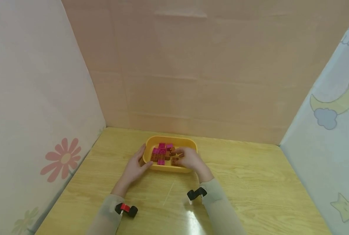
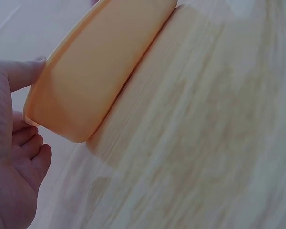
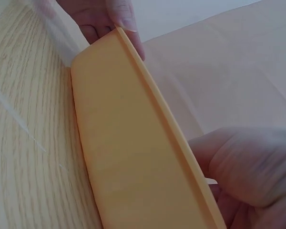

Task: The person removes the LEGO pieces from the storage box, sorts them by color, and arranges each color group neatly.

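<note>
A yellow plastic tray (image 1: 168, 168) stands on the table with several pink and brown toy building bricks (image 1: 161, 156) inside. My left hand (image 1: 134, 166) grips the tray's left end, thumb on the front rim. In the left wrist view, that thumb lies on the rim and the other fingers (image 2: 33, 143) curl beside the tray's corner. Over the right part of the tray, my right hand (image 1: 190, 159) reaches in, its fingertips among brown bricks (image 1: 174, 161). The tray wall (image 3: 128, 138) hides those fingertips in the right wrist view, so whether they pinch a brick is unclear.
The wooden table (image 1: 250, 182) extends around the tray. A plain peach-coloured cloth (image 1: 192, 65) hangs behind it. Pale printed sheets stand at the left (image 1: 39, 98) and right (image 1: 318, 156). Both sleeves carry small black wrist devices.
</note>
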The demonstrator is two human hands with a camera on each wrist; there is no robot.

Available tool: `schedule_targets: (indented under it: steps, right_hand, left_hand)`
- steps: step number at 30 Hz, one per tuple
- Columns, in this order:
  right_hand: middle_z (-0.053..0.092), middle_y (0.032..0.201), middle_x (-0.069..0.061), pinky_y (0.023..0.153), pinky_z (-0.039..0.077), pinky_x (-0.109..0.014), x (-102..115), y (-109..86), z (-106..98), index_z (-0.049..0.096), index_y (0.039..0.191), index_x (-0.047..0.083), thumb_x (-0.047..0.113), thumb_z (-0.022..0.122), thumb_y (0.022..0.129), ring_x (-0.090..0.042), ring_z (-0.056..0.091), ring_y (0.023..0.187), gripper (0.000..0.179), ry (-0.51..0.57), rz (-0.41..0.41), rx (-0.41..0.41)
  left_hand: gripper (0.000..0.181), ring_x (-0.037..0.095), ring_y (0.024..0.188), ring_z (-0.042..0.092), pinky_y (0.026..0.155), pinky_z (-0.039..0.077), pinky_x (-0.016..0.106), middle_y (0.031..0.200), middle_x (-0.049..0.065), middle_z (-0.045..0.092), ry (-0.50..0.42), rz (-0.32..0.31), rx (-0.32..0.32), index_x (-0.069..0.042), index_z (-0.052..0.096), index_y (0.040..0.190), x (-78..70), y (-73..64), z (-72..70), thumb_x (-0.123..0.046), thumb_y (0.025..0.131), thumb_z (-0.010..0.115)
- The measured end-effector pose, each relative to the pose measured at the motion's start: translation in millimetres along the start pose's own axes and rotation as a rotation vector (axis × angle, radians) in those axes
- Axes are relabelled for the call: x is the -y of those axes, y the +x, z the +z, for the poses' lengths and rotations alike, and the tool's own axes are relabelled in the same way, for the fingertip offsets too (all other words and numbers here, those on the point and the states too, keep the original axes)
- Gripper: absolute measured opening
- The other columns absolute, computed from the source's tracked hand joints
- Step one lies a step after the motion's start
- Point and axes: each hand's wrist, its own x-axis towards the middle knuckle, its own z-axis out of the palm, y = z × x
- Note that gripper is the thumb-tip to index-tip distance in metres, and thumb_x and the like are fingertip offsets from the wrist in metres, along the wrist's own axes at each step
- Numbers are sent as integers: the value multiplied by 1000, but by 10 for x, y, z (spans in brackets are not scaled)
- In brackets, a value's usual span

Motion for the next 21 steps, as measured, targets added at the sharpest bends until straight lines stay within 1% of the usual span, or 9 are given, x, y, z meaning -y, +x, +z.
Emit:
schedule_targets:
  steps: [4, 10, 13, 16, 18, 21]
  right_hand:
    - [75, 120, -10, 94, 62, -48, 3, 47, 24, 75, 126, 5, 8, 85, 90, -30, 70, 110, 37, -38, -1, 5]
    - [77, 112, -9, 90, 63, -45, -8, 74, 52, 77, 117, 5, 6, 86, 89, -27, 72, 103, 29, -78, 11, -26]
    - [77, 109, -8, 89, 63, -43, -12, 78, 66, 79, 114, 5, 7, 84, 90, -25, 73, 100, 25, -92, 26, -37]
    - [78, 107, -8, 86, 64, -41, -12, 78, 81, 80, 113, 4, 6, 83, 90, -23, 73, 97, 24, -110, 34, -37]
    - [78, 107, -8, 84, 64, -41, -3, 76, 90, 80, 114, 3, 5, 83, 89, -23, 73, 97, 25, -109, 46, -33]
    - [78, 108, -9, 83, 65, -40, 12, 77, 101, 80, 115, 3, 4, 84, 89, -23, 73, 97, 27, -101, 66, -27]
  left_hand:
    - [90, 41, 159, 26, 130, 23, 56, 172, 25, 29, 2, -9, 3, 8, 27, 165, 15, 10, -8, -22, 98, 81]
    - [90, 44, 158, 27, 129, 23, 57, 171, 26, 28, 9, -7, 7, 9, 27, 164, 1, 16, -7, -22, 98, 80]
    - [89, 44, 158, 28, 129, 23, 58, 171, 26, 28, 5, -6, 7, 9, 27, 164, 2, 19, -4, -21, 98, 80]
    - [90, 43, 158, 27, 129, 23, 57, 171, 26, 28, 0, -10, 11, 9, 27, 164, 12, 18, -5, -20, 98, 80]
    - [90, 42, 158, 27, 130, 23, 55, 172, 24, 28, -8, -18, 13, 8, 27, 164, 19, 15, -7, -20, 98, 81]
    - [90, 43, 158, 27, 130, 22, 56, 171, 25, 28, -16, -16, 9, 9, 28, 164, 28, 9, -10, -20, 98, 81]
